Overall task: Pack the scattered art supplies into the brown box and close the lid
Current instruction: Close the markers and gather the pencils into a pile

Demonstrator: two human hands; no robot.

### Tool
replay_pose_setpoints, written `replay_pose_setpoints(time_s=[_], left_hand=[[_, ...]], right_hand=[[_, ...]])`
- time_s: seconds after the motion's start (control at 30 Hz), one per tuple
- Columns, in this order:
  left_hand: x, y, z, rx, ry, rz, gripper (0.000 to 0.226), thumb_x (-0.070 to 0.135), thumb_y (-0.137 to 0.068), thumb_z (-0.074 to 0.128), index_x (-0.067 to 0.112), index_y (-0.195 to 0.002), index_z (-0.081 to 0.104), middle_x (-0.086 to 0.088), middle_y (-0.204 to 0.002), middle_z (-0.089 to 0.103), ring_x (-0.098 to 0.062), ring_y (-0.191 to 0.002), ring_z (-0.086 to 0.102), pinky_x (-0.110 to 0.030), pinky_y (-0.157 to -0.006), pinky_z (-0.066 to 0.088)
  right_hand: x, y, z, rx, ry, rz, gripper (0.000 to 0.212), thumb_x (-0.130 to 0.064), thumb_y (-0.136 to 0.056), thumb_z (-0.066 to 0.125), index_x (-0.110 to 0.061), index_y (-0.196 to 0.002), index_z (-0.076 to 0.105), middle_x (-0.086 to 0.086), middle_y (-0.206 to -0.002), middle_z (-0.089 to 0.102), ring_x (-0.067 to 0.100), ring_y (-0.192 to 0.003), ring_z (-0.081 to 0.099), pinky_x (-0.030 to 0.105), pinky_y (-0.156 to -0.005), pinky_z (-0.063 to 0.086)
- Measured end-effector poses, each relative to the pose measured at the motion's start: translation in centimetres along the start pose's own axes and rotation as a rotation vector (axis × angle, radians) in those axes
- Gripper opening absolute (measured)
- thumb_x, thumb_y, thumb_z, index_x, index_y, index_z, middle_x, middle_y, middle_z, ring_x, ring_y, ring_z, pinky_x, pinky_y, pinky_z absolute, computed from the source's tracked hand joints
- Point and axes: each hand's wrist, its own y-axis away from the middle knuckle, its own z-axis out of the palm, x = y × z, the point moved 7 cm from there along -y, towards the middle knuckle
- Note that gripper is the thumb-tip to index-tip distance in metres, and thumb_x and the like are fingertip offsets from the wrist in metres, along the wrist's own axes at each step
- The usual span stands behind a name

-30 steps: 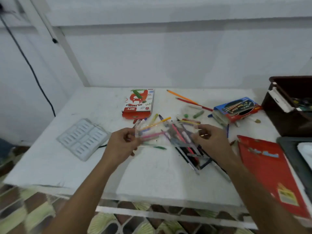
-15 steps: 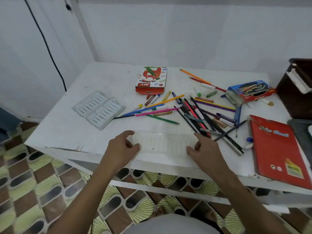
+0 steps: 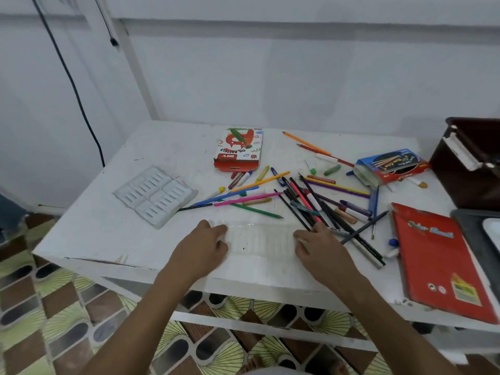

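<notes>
White table [image 3: 113,239]: clear ribbed tray [image 3: 259,239] flat, pencils [image 3: 305,201] scattered.

Both forearms are bare, with no sleeve showing anywhere along them up to the frame's lower edge. The left hand [image 3: 200,253] and right hand [image 3: 322,253] carry no visible rings, watch or gloves (fingernails look short and unpainted).
</notes>
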Motion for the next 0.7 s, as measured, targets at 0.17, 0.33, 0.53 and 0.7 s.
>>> replay_pose_setpoints(time_s=[0.17,0.33,0.53,0.7], left_hand=[[-0.4,-0.8,-0.5,-0.012,0.011,0.007,0.043,0.034,-0.092,0.051,0.028,-0.134,0.052,0.003,-0.099,0.04,-0.013,-0.093,0.051,-0.023,-0.078,0.04],[-0.6,-1.9,-2.0,-0.02,0.014,0.051,0.034,0.034,-0.093,0.053,0.027,-0.126,0.06,0.003,-0.102,0.043,-0.011,-0.091,0.049,-0.021,-0.078,0.036],[-1.7,-5.9,-5.8,0.116,-0.03,-0.036,0.032,0.032,-0.089,0.061,0.019,-0.119,0.065,-0.002,-0.097,0.054,-0.014,-0.083,0.05,-0.023,-0.071,0.038],[-2.4,-9.5,-6.7,0.079,-0.053,-0.102,0.038,0.036,-0.088,0.064,0.017,-0.121,0.062,-0.005,-0.116,0.06,-0.015,-0.091,0.053,-0.024,-0.077,0.045]], right_hand=[[0.0,-1.0,-0.1,-0.044,0.013,-0.008,0.025,-0.029,-0.094,0.049,-0.019,-0.114,0.062,0.001,-0.107,0.039,0.015,-0.079,0.054,0.026,-0.071,0.048],[-0.4,-2.0,-0.5,-0.074,0.06,0.005,0.034,-0.032,-0.092,0.052,-0.022,-0.124,0.053,0.002,-0.121,0.037,0.012,-0.088,0.047,0.023,-0.075,0.041],[-4.2,-6.2,-2.4,-0.019,-0.016,-0.138,0.028,-0.027,-0.093,0.054,-0.019,-0.119,0.059,0.0,-0.117,0.05,0.009,-0.089,0.048,0.021,-0.079,0.039],[-8.2,-11.1,-2.1,0.0,-0.031,-0.26,0.024,-0.021,-0.092,0.057,-0.016,-0.114,0.065,0.0,-0.111,0.062,0.007,-0.09,0.05,0.018,-0.081,0.039]])
